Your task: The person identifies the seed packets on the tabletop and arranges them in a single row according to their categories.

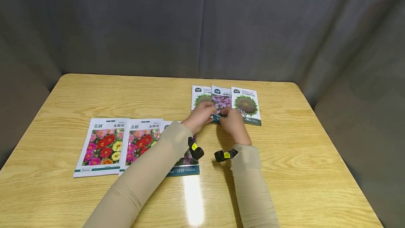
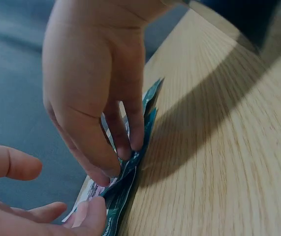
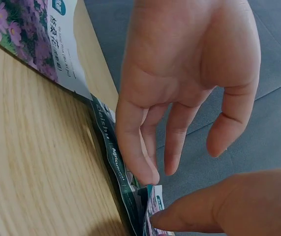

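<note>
Both hands are at a purple-flower seed packet (image 1: 221, 98), the middle one of a back row. My left hand (image 1: 199, 117) has its fingertips at the packet's lower left, the thumb held apart in the left wrist view. My right hand (image 1: 235, 125) reaches down with fairly straight fingers (image 2: 136, 135) that touch the packet's lower part. On either side lie sunflower seed packets, one on the left (image 1: 202, 97) partly under the middle packet and one on the right (image 1: 246, 105). Hands and wrists cover some of the lower edges.
In a front row on the wooden table (image 1: 300, 157) lie two portulaca seed packets, one at far left (image 1: 102, 147) and one beside it (image 1: 139, 140). Another purple-flower packet (image 1: 186, 170) is mostly hidden under the left forearm. Grey curtain (image 1: 142, 27) hangs behind the table.
</note>
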`<state>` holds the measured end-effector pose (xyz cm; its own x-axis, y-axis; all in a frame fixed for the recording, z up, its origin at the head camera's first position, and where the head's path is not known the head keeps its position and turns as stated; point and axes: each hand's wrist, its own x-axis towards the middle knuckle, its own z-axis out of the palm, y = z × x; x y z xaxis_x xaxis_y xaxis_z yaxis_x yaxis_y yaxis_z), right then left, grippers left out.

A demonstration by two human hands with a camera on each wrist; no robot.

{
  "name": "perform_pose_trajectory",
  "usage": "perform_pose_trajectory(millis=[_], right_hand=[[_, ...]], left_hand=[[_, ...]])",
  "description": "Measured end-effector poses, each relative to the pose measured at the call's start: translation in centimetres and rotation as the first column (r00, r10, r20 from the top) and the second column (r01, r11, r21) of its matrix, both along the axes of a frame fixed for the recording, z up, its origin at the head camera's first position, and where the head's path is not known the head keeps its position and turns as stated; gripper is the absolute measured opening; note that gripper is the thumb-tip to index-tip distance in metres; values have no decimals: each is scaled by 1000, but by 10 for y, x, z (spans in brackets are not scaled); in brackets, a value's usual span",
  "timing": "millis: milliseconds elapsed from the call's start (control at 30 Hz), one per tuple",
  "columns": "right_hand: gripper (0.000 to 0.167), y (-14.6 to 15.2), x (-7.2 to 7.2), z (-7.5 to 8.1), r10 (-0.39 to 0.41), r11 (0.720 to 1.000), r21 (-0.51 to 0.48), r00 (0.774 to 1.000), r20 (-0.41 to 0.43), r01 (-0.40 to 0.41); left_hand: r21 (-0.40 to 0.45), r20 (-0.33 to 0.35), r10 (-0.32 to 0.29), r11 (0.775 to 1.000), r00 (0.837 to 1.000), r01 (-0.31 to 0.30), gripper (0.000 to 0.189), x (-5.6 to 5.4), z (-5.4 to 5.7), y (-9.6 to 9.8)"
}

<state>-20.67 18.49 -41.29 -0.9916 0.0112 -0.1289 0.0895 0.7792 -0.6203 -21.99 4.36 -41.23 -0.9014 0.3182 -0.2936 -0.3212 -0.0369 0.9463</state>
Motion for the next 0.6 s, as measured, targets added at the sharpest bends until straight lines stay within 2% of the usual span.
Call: perform_pose_trajectory(millis=[133,267,367,467,600], right_hand=[[34,0,-1,0,-3,1000,1,1000,-14,3],[32,-1,0,-1,1,1000,11,1000,-16,-1],[31,-1,0,-1,2,1000,12,1000,-22,-1],[30,-1,1,-2,-7,1000,2,1000,-23,7],[29,-1,1,-2,-17,1000,-22,1000,-8,17]], left_hand=[[38,40,23,999,999,-25,58,-1,2,1],[21,40,29,999,999,-30,57,-3,2,5],[-73,-13,-4,997,1000,3,53,-6,0,7],[-191,-70,-50,981,996,36,46,-8,-3,8],[-282,-120,-66,959,991,30,37,-11,-5,8]])
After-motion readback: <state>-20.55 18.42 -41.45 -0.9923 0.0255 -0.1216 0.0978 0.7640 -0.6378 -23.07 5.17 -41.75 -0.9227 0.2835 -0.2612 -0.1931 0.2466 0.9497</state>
